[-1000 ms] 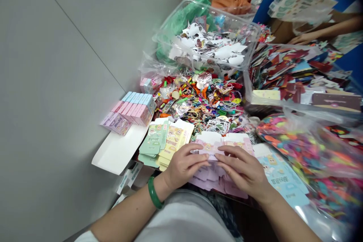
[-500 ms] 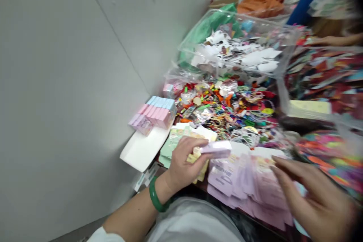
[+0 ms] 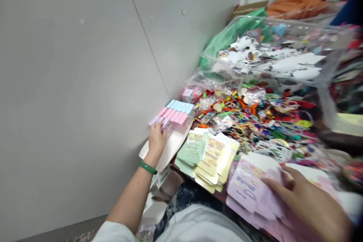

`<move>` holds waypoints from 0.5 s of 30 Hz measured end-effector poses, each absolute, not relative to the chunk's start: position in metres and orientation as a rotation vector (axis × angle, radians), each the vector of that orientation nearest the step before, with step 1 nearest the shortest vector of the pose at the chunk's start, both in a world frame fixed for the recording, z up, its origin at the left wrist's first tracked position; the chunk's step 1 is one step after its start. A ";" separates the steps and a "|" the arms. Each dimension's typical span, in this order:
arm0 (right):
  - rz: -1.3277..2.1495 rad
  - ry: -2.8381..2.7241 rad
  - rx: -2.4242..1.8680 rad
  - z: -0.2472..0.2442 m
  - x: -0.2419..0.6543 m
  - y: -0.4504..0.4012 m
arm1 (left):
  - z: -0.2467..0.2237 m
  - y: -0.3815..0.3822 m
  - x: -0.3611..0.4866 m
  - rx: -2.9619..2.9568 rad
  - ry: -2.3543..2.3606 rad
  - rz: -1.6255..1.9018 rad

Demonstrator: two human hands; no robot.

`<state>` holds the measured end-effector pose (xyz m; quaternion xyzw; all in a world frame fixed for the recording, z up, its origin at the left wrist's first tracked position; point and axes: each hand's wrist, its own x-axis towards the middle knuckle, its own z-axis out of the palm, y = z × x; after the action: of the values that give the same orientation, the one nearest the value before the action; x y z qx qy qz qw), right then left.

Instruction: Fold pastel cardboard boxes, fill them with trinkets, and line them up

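Observation:
My left hand, a green bangle at its wrist, reaches the near end of a block of small pink, blue and purple boxes. Its fingers close on a small purple box there, mostly covered by the hand. The block rests on a white card sheet by the wall. On the right, my right hand pinches the edge of a flat purple carton on top of a fanned pile, thumb on its printed face. Beside that pile lie yellow cartons and green cartons.
A grey wall borders the left side. Behind the cartons spreads a heap of colourful cords and small pieces. A clear plastic bin with white cut-outs stands farther back, beside green plastic and orange cloth.
My left hand has carried the small purple box leftward, from above the cartons to the block by the wall. My right hand has come onto the purple carton. The view has shifted left.

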<state>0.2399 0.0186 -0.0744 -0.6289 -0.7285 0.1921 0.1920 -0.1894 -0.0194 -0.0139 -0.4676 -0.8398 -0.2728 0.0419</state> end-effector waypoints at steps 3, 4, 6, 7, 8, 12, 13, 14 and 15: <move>0.590 -2.140 -2.048 -0.038 0.216 0.012 | -0.017 -0.015 -0.187 -1.415 -2.632 -0.732; 0.610 -2.136 -2.081 -0.031 0.210 0.011 | -0.017 -0.014 -0.186 -1.409 -2.643 -0.712; 0.593 -2.117 -2.094 -0.025 0.203 0.008 | -0.013 -0.012 -0.182 -1.395 -2.650 -0.679; 0.567 -2.108 -2.089 -0.024 0.202 0.007 | -0.009 -0.013 -0.180 -1.387 -2.646 -0.668; 0.539 -2.097 -2.081 -0.024 0.201 0.005 | -0.004 -0.014 -0.175 -1.377 -2.636 -0.660; 0.583 -2.022 -2.099 -0.021 0.198 0.001 | 0.018 -0.030 -0.134 -1.478 -2.491 -0.805; 0.617 -2.003 -2.111 -0.020 0.196 0.001 | 0.021 -0.035 -0.117 -1.649 -2.454 -0.902; 0.645 -1.987 -2.119 -0.018 0.194 0.001 | 0.022 -0.041 -0.097 -1.843 -2.426 -1.023; 0.659 -1.970 -2.122 -0.016 0.192 0.001 | 0.022 -0.045 -0.077 -2.076 -2.399 -1.090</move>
<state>0.1916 0.0007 -0.0163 -0.7120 -0.6609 0.2211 0.0858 -0.0771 -0.0453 0.0216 -0.6153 -0.7111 -0.3231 -0.1065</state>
